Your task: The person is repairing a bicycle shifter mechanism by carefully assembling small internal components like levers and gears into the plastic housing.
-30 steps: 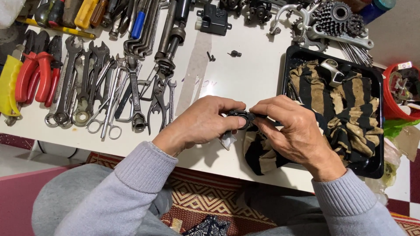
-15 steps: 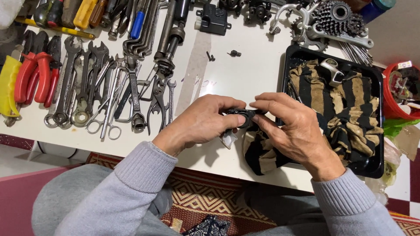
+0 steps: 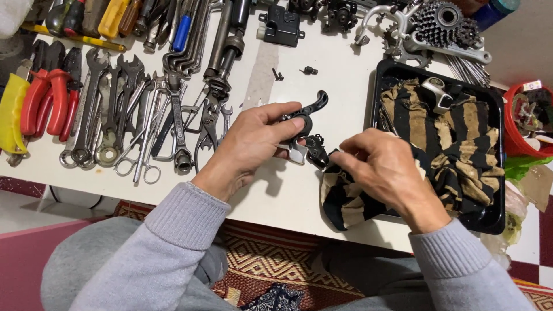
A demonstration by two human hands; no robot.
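Your left hand pinches one black brake lever; your right hand, at its four o'clock, grips one striped rag.

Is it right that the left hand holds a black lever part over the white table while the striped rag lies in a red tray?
Not quite: in the head view the tray under the striped rag is black, not red. The left hand does hold the black lever part over the white table.

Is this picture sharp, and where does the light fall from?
Head view: mostly sharp, the wrenches crisp; the right hand is slightly soft. Light is even, from above, with soft shadows under the left hand and black lever; mild glare on the white table. Edges bend a little.
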